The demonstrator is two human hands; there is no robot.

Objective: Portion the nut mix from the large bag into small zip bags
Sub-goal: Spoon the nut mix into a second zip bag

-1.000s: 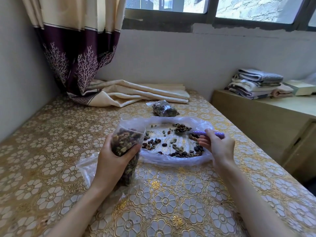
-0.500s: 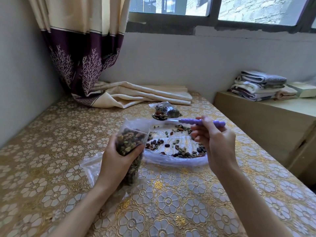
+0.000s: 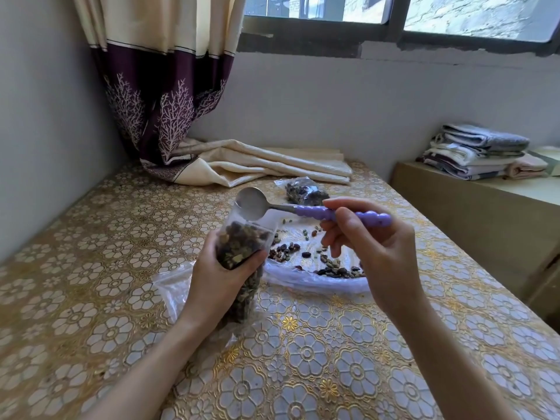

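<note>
Fingers (image 3: pixel 251 262) of the left hand (image 3: pixel 218 283), centre frame: curled round a small zip bag (image 3: pixel 242 247), held upright, mouth open, standing on the table (image 3: pixel 91 253). Fingers (image 3: pixel 333 237) of the right hand (image 3: pixel 378 253), right of centre: pinching the purple handle of a spoon (image 3: pixel 254 204); lower fingers loosely curled beneath.

Table: patterned gold-and-white floral cover, filling the lower frame.

Large bag (image 3: pixel 318 280): clear plastic, lying flat and open, just behind and right of the small zip bag. Nut mix (image 3: pixel 285 248) in it is sparse, scattered dark and pale-green pieces; nearly emptied, by appearance.

Small zip bag: clear, packed nearly to the mouth with brown, dark and green pieces.

Second filled bag (image 3: pixel 306 190): upper centre, well apart, beside folded cloth.

Spoon: metal bowl tipped at the bag's mouth, looking empty.

Empty clear bag (image 3: pixel 172 286): flat beneath the left wrist.

Risks: bag looks close to full; a further spoonful may spill over the rim or foul the zip track. Soft walls may buckle if the grip loosens, tipping contents onto the table.
</note>
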